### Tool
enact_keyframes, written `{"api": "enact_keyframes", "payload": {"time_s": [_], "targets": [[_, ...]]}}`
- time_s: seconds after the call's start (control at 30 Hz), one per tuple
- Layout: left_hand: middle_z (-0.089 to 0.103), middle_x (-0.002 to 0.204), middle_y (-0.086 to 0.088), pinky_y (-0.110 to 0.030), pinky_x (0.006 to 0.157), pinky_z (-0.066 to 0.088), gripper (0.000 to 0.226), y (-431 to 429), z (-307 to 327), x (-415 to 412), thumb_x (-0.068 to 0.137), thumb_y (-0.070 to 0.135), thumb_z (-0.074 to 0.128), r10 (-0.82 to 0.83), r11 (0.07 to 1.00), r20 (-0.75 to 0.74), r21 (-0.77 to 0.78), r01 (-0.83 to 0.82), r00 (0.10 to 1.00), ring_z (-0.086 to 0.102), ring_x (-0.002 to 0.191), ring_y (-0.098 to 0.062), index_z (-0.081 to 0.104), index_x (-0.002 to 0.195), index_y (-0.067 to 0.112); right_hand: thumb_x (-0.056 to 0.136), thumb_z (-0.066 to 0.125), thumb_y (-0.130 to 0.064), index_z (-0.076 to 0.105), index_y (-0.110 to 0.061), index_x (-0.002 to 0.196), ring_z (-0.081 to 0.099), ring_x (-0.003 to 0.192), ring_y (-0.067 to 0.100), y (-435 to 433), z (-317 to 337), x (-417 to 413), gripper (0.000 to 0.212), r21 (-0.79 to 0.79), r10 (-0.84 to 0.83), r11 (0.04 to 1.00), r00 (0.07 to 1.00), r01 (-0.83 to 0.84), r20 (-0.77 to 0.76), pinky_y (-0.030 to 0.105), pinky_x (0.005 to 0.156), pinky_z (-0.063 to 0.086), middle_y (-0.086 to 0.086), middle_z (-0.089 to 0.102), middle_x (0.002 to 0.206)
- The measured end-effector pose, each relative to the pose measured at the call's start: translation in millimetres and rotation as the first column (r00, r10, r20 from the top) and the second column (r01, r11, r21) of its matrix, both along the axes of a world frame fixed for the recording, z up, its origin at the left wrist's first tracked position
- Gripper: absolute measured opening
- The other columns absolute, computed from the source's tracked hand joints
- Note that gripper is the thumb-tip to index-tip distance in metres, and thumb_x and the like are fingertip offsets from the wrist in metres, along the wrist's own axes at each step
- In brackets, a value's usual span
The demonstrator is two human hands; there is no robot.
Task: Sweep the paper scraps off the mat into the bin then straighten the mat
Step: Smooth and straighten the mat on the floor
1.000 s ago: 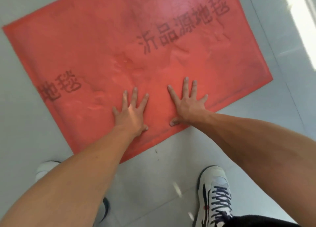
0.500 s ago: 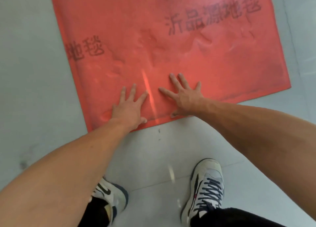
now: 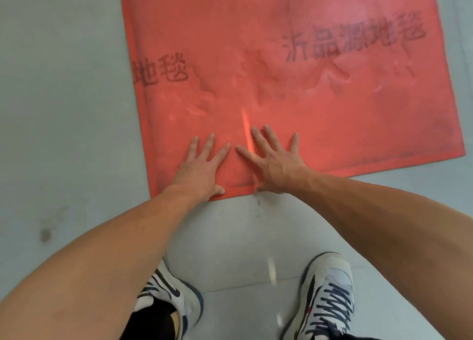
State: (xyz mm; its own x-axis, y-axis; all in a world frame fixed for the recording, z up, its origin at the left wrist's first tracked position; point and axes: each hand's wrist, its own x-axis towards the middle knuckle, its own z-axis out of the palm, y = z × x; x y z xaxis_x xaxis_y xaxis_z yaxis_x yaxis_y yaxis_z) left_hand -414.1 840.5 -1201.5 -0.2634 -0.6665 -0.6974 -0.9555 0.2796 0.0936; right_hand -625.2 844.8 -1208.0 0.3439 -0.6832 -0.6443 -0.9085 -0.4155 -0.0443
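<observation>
A red mat [image 3: 320,104] with dark printed characters lies on the grey tiled floor, its near edge almost level across the view. My left hand [image 3: 202,168] presses flat on the mat close to its near left corner, fingers spread. Beside it my right hand [image 3: 273,158] also lies flat on the mat's near edge, fingers spread and nearly touching the left hand's. Neither hand holds anything. The mat's surface shows shallow wrinkles in the middle. No paper scraps and no bin are in view.
My two white sneakers stand on the floor just below the mat, the left one [image 3: 169,296] and the right one [image 3: 325,293]. A dark smudge [image 3: 46,234] marks the floor at left. Grey tiles [image 3: 64,109] surround the mat.
The mat has turned clockwise in the view under both flat hands, so its near edge now runs almost level. My hands have come closer together near the mat's left corner.
</observation>
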Motion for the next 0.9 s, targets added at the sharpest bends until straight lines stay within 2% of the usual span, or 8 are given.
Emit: {"api": "enact_keyframes", "payload": {"time_s": [0.13,0.3,0.43,0.57,0.67,0.8,0.9], "targets": [[-0.037,0.154,0.015,-0.063,0.112,0.024,0.121,6,5,35,0.073,0.053,0.077,0.117,0.991,0.101,0.059,-0.123,0.988,-0.026,0.146,-0.031,-0.022,0.143,0.056,0.068,0.06,-0.079,-0.026,-0.04,0.147,-0.022,0.146,0.035,4,-10,14,0.122,-0.054,-0.005,0.999,1.0,0.004,-0.015,0.078,0.101,0.011,0.015,-0.031,0.157],[-0.039,0.153,0.016,-0.062,0.113,0.021,0.122,12,3,36,0.074,0.047,0.079,0.155,0.984,0.067,0.081,-0.16,0.986,-0.028,0.145,-0.03,-0.022,0.143,0.057,0.069,0.061,-0.077,-0.028,-0.041,0.146,-0.025,0.145,0.035,8,-4,19,0.123,0.004,-0.036,0.999,0.998,0.036,-0.044,0.079,0.102,0.011,0.014,-0.034,0.155],[-0.034,0.156,0.013,-0.055,0.117,0.02,0.117,16,-2,56,0.077,0.044,0.076,0.106,0.994,0.008,0.018,-0.107,0.994,-0.026,0.146,-0.028,-0.019,0.145,0.053,0.073,0.055,-0.079,-0.025,-0.043,0.146,-0.025,0.146,0.032,1,-2,13,0.114,-0.006,-0.041,0.999,0.999,0.041,0.001,0.077,0.103,0.012,0.012,-0.033,0.157],[-0.027,0.159,0.013,-0.047,0.116,0.029,0.113,14,-2,72,0.078,0.046,0.074,0.048,0.999,0.016,-0.005,-0.048,0.999,-0.02,0.148,-0.024,-0.015,0.147,0.053,0.078,0.052,-0.075,-0.026,-0.044,0.145,-0.025,0.146,0.03,3,-6,15,0.108,-0.031,-0.037,0.999,0.999,0.037,-0.014,0.075,0.104,0.013,0.011,-0.032,0.157],[-0.026,0.159,0.013,-0.046,0.112,0.032,0.113,14,-1,69,0.078,0.047,0.074,0.04,0.999,0.046,-0.016,-0.04,0.998,-0.018,0.149,-0.024,-0.015,0.147,0.053,0.078,0.054,-0.075,-0.026,-0.045,0.145,-0.024,0.146,0.03,4,-8,15,0.109,-0.039,-0.04,0.998,0.999,0.039,-0.017,0.075,0.104,0.013,0.01,-0.032,0.157],[-0.03,0.158,0.014,-0.047,0.115,0.031,0.115,16,0,68,0.081,0.039,0.075,0.044,0.999,0.054,0.005,-0.045,0.998,-0.021,0.148,-0.027,-0.019,0.146,0.052,0.079,0.055,-0.073,-0.024,-0.044,0.146,-0.025,0.146,0.031,1,-4,13,0.108,0.0,-0.029,1.0,1.0,0.029,0.004,0.075,0.104,0.013,0.011,-0.032,0.157],[-0.031,0.157,0.013,-0.046,0.116,0.03,0.115,13,0,77,0.084,0.034,0.072,-0.027,1.0,0.08,0.011,0.026,0.996,-0.02,0.148,-0.031,-0.024,0.146,0.047,0.08,0.058,-0.068,-0.021,-0.045,0.147,-0.023,0.147,0.03,-6,-1,5,0.106,0.009,0.029,1.0,0.999,-0.029,0.016,0.072,0.103,0.019,0.01,-0.031,0.157]]}}
